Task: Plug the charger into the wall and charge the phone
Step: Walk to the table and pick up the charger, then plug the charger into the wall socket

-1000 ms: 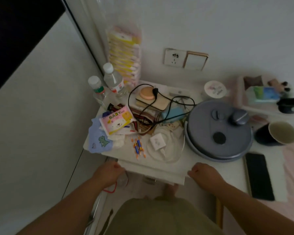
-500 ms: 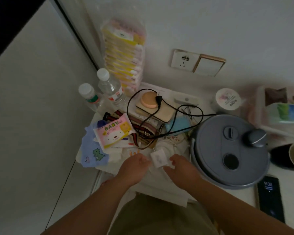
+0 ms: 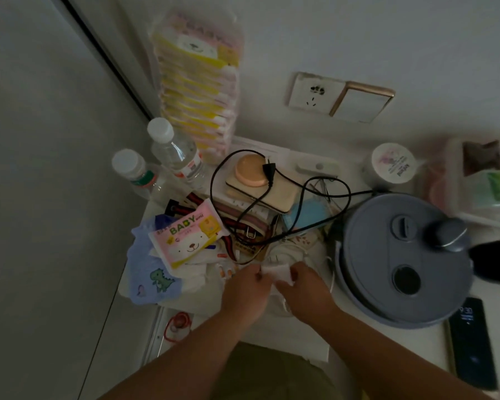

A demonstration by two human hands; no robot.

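The messy bench [image 3: 300,339] sits under an empty wall socket [image 3: 312,95]. Both hands, left [image 3: 247,290] and right [image 3: 303,287], pinch the white charger [image 3: 276,271]. Nothing is plugged in, and the phone [image 3: 471,342] waits apart.

The wall socket [image 3: 312,95] sits above the back edge of the desk [image 3: 300,339], with bare wall around it and a switch plate [image 3: 361,103] touching its right side. Straight below it, the back of the desk is crowded: a looped black cable [image 3: 286,203] lies over a flat stack topped by an orange disc [image 3: 250,170]. At the back left corner, a tall stack of wipe packs [image 3: 199,82] and two water bottles [image 3: 175,153] block the way. A large grey round appliance [image 3: 404,258] fills the right side, with a white jar [image 3: 393,164] behind it. The front edge is bare desk, and so is the air above the clutter toward the socket.
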